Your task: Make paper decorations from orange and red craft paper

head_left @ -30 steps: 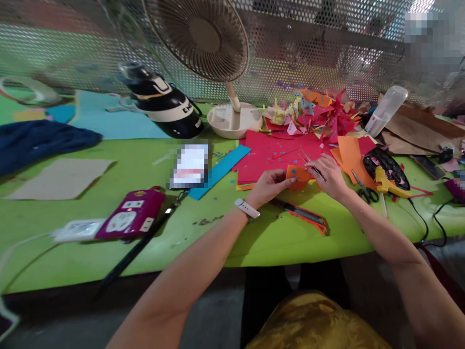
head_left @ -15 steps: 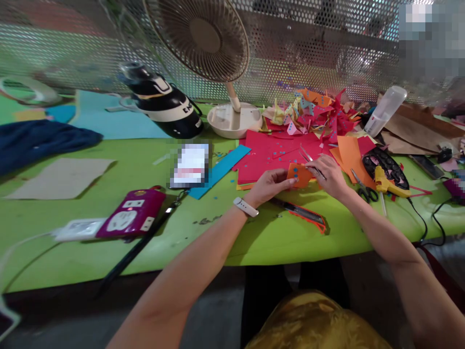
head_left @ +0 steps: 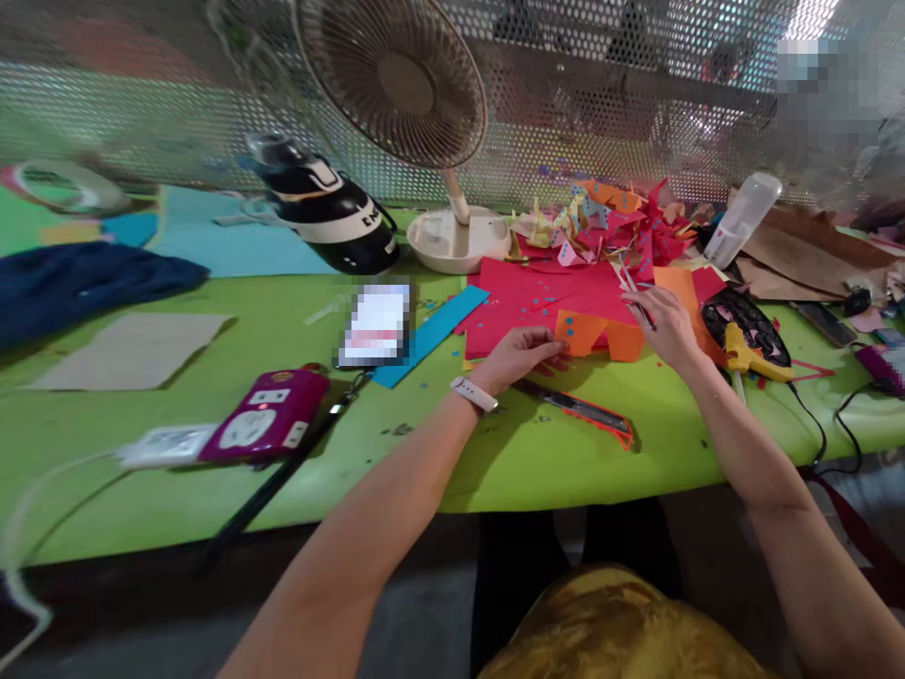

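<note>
A green counter (head_left: 537, 471) spans the view, its near edge in front of the person. At its far edge stands a fan (head_left: 406, 85), the largest thing on it. Red paper (head_left: 503, 309) lies flat between the fan's base and the near edge. A heap of folded paper (head_left: 636, 222) sits behind it, close to the far edge. A black and white bottle (head_left: 336, 222) leans left of the fan, and a purple socket block (head_left: 265, 415) lies toward the near edge on the left.

The left hand (head_left: 523, 356) has its fingers pinching the left end of a creased orange paper (head_left: 585, 337), held over the near side of the red sheets. The right hand (head_left: 665, 321) is apart from that paper, its fingers grasping tweezers (head_left: 646, 318) that point toward the far edge. A cutter (head_left: 588, 413) lies nearer the near edge, below the orange paper. Two small blue dots (head_left: 569, 321) show on the orange paper; whether the tweezers grip anything is too small to tell.
</note>
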### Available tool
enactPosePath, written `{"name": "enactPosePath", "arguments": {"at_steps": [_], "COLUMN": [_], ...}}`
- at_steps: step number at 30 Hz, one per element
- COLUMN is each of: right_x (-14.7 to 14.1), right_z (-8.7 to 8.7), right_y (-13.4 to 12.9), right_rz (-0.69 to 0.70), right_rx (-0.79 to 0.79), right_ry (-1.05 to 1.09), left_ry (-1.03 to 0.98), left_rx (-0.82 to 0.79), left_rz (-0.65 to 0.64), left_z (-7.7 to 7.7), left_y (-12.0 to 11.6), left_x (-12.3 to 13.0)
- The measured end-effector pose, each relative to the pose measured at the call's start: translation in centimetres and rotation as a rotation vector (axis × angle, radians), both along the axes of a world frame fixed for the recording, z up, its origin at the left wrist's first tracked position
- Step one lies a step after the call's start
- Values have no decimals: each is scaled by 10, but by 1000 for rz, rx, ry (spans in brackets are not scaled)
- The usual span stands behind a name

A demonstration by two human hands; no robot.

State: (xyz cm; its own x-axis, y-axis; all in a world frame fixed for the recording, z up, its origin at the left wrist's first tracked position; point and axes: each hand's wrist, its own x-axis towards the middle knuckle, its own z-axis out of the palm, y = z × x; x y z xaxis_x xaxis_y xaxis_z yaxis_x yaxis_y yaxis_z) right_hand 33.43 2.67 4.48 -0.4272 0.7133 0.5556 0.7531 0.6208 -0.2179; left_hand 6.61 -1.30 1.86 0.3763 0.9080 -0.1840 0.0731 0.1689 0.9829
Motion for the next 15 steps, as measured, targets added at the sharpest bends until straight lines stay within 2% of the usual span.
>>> {"name": "enactPosePath", "arguments": {"at_steps": [5, 9, 15], "right_x": [19, 25, 25], "right_z": [-4, -3, -5], "right_y": [10, 12, 16], "right_rz": [-42, -13, 67], "right_rx": [-234, -329, -384], "right_ry": [-179, -183, -125], "left_ry": [72, 77, 48], "left_rx": [-109, -103, -71], "left_rz": [-12, 6, 183], "left_z": [2, 4, 2], "left_y": [1, 0, 1], "left_x": [-2, 0, 3]}}
